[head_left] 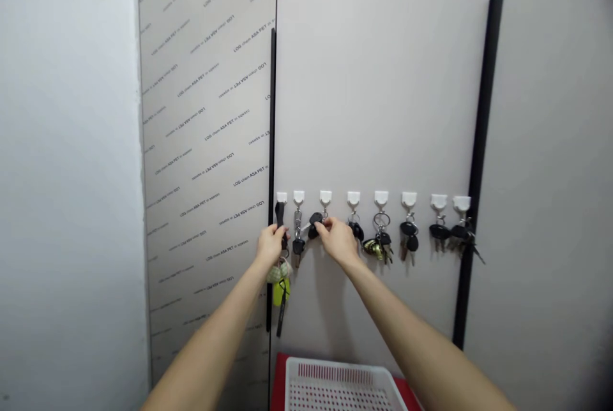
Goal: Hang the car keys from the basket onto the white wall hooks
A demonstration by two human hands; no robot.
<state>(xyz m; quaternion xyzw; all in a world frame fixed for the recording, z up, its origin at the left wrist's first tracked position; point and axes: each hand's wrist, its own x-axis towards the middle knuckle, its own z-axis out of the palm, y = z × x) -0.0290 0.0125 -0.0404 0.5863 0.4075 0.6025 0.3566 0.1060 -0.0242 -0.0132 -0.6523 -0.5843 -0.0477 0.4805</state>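
Note:
My left hand [271,243] is closed around the black strap of a keychain [280,214] on the leftmost white hook [281,196]. Below that hand dangle pale green round charms [278,272], a yellow-green tag [280,293] and a thin black strip [281,318]. With thumb and fingers, my right hand [338,240] pinches a black-headed key [315,220] at the third hook [325,197], and its blade points left. Between my hands, another key [297,246] hangs by a metal clasp from the second hook [299,196]. My right fingers partly hide what hangs at the third hook.
Further right, several hooks carry more bunches: black keys [355,230], a ring with a gold-coloured piece [376,248], and others [409,235]. Black door handles [483,117] run vertically. Below, a white plastic basket [335,363] stands on a red surface [278,382].

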